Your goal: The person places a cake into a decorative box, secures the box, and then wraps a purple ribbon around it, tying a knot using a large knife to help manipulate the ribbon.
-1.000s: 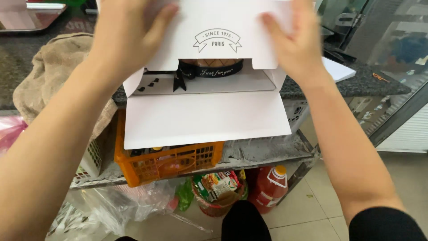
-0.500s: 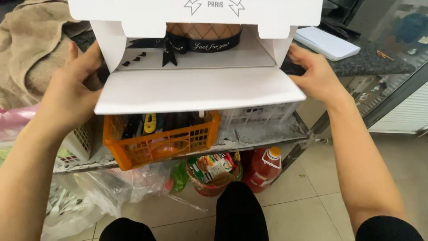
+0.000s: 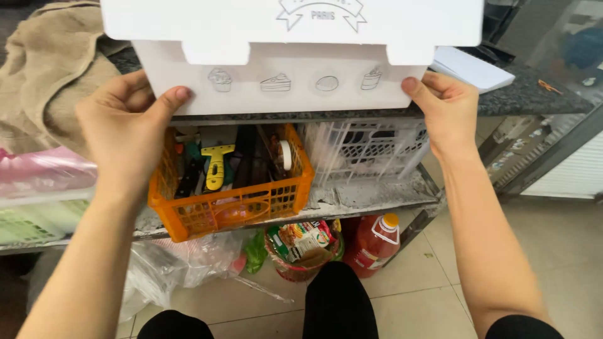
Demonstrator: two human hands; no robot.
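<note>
1. We are pressing our left hand [image 3: 129,129] and right hand [image 3: 446,113], fingers clamped, on the white cardboard box [image 3: 282,75] at twelve o'clock on the dark surface [image 3: 534,94].
2. It is looking light and crushable; its front corners are suiting the grip.
3. The orange basket [image 3: 232,201] is sitting at six o'clock below, the white tray [image 3: 364,150] at four, clear of the box.

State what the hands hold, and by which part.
Both hands, left hand and right hand, hold the white cardboard box by its front flap's two ends, thumbs on its face.
</note>
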